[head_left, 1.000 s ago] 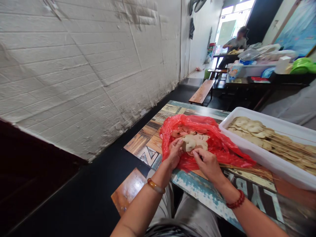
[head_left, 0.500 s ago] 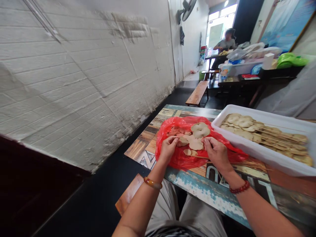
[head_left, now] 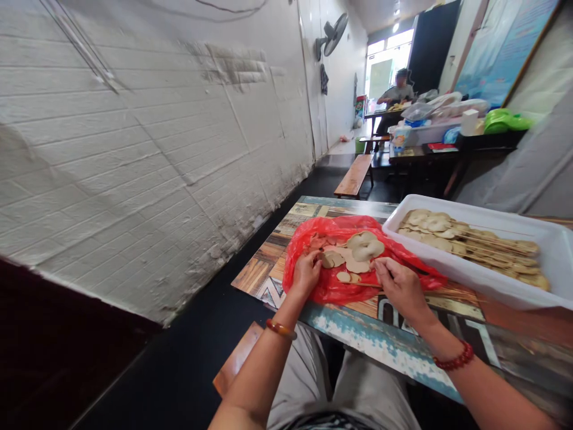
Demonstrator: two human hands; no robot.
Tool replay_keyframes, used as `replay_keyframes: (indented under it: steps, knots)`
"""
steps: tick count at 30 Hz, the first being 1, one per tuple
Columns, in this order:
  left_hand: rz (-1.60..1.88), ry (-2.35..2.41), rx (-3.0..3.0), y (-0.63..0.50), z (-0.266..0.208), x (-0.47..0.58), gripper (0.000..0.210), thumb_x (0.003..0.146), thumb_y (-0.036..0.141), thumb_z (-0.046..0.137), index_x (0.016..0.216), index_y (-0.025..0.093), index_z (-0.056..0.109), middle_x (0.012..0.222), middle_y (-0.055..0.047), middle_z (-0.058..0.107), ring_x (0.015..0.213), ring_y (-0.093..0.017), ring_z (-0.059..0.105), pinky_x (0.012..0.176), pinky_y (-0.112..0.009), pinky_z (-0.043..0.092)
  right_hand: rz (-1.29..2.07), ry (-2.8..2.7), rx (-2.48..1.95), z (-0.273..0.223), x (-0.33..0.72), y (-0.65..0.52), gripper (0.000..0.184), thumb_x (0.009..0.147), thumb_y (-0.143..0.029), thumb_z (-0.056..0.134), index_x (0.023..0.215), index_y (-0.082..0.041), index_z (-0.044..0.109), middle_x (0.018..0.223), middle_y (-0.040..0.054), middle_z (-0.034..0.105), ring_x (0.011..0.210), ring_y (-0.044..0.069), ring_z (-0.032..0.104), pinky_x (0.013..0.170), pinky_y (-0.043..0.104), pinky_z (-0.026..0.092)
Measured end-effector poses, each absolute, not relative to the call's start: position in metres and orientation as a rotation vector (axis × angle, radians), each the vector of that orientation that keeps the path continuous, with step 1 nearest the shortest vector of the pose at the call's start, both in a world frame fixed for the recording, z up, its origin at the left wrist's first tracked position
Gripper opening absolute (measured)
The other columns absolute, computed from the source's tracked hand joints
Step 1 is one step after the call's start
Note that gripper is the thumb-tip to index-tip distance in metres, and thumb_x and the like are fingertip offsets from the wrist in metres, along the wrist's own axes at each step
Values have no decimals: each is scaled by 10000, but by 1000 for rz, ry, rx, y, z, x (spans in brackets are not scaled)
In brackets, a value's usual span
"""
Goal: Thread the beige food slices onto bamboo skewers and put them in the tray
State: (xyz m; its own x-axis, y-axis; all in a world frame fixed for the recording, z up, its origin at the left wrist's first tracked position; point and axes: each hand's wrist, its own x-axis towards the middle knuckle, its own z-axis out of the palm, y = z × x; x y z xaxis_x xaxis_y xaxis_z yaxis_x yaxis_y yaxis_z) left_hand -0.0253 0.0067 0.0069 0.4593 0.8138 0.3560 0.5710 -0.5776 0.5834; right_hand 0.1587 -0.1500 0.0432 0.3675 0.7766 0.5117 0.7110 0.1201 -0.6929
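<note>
My left hand (head_left: 307,273) is pinched at the edge of a small fan of flat, tan round slices (head_left: 332,258). My right hand (head_left: 400,288) has its thumb and fingers pressed together just right of the flower-shaped tan slices (head_left: 366,246); anything between the fingertips is too small to make out. Both hands are over a spread red plastic bag (head_left: 326,292), which bears the slices. Two smaller round slices (head_left: 348,277) lie nearer me, beside a thin wooden skewer (head_left: 358,283) whose right end runs toward my right hand.
A white plastic tub (head_left: 483,215) at the right holds rows of skewered tan slices (head_left: 474,245). More thin sticks (head_left: 456,292) lie on the patterned table (head_left: 264,257). Beyond are a wooden bench (head_left: 356,175), a loaded table and a seated person (head_left: 397,92). A white wall stands left.
My right hand has drawn slightly back from the flower-shaped slices. The round slices by my left hand now show as a flatter fan. The camera view has shifted a little.
</note>
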Motion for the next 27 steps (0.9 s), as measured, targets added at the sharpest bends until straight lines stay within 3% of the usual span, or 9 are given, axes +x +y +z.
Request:
replay_keyframes:
  steps: [8,14,27]
  knots:
    - [796,1154,2652,-4,24,-7,307,805,185,503,1092,212,610,1015,-95,563,953,-215,507,813,-328,394,125,-1169,-1670,15,166,-167,340,904,-417,367,809,-184,595,544,-20,529,518,142,528,534,241,402]
    - [586,1102,2937,-18,35,19,207,842,278,478,926,200,650,952,-110,524,927,-238,450,790,-364,340,56,-1121,-1705,6,166,-167,354,907,-406,355,809,-173,603,553,-10,539,534,147,536,537,244,404]
    - [563,861,2874,-19,20,39,168,774,251,562,915,182,620,982,-106,564,966,-256,461,842,-391,339,9,-1167,-1761,7,160,-160,334,898,-390,368,811,-178,611,594,2,589,561,149,559,577,252,429]
